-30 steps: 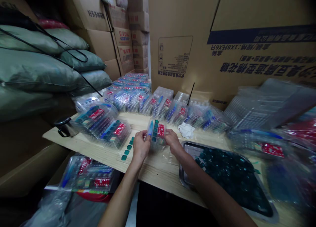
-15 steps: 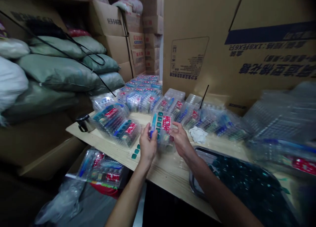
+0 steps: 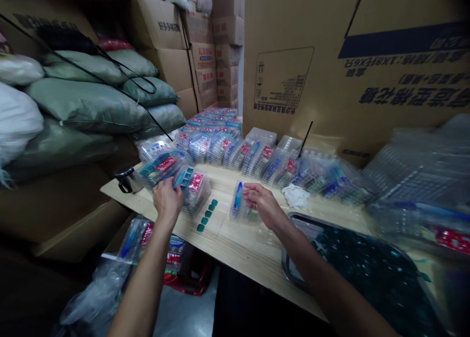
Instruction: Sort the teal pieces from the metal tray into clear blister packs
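Observation:
My left hand (image 3: 168,198) reaches out to the left and holds a filled clear plastic pack (image 3: 187,179) with teal pieces and a red label, set against the stack of like packs (image 3: 161,166) on the wooden table (image 3: 235,244). My right hand (image 3: 260,201) rests with curled fingers on a clear pack (image 3: 240,207) holding a blue pen, which lies on the table in front of me. A row of several teal pieces (image 3: 206,214) in a clear tray lies between the hands.
Rows of filled packs (image 3: 235,148) line the table's back. A metal tray of dark teal pieces (image 3: 352,268) sits at the right. Empty clear trays (image 3: 414,170) pile at far right. Cardboard boxes (image 3: 330,58) and green sacks (image 3: 84,102) surround the table. A white cloth (image 3: 295,196) lies nearby.
My left hand has carried the filled pack from the centre to the stack at the left. My right hand has dropped onto another pack on the table.

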The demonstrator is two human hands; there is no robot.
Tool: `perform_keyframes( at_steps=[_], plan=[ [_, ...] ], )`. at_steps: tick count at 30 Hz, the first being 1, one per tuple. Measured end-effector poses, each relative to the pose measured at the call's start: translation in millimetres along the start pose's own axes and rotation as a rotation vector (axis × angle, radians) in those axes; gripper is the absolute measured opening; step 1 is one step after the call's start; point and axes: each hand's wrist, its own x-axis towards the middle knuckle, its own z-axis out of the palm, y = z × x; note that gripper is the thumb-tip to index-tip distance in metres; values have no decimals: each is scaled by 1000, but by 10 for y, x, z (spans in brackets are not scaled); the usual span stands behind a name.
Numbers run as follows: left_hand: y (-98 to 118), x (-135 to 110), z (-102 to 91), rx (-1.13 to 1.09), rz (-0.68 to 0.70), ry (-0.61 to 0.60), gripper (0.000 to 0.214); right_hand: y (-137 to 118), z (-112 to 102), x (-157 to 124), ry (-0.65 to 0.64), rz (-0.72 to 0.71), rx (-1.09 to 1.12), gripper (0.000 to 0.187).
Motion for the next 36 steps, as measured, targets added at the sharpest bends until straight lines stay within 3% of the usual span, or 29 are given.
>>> perform_keyframes(
  at_steps=[6, 11, 18, 21, 23, 26, 29, 32, 34, 36],
  plan=[
    [104, -232, -27, 123, 112, -88, 41, -160, -325, -46, 93, -13, 39, 37],
    [127, -349, -46, 189, 381, -264, 67, -278, -571, -50, 152, -13, 56, 37],
    [132, -348, 19, 105, 340, -180, 47, -189, -587, -125, 139, 24, -8, 31],
    [155, -648, 5, 52, 480, -203, 49, -119, -602, -144, 125, 19, -76, 28],
    [86, -946, 16, 76, 610, -378, 57, -67, -617, -152, 131, 11, -116, 28],
    [-188, -1387, 36, 114, 707, -585, 75, 36, -572, -231, 104, -58, -269, 26],
    [-525, -1699, -14, 41, 803, -532, 59, 170, -381, -463, -33, -312, -594, 31],
    [-720, -1865, -145, -62, 911, -372, 23, 290, -90, -782, -415, -557, -980, 57],
    [-746, -1899, -245, -111, 948, -276, 27, 336, 94, -950, -637, -627, -1161, 73],
    [-719, -1867, -338, -153, 953, -205, 29, 348, 244, -1032, -716, -660, -1241, 75]
  ],
)
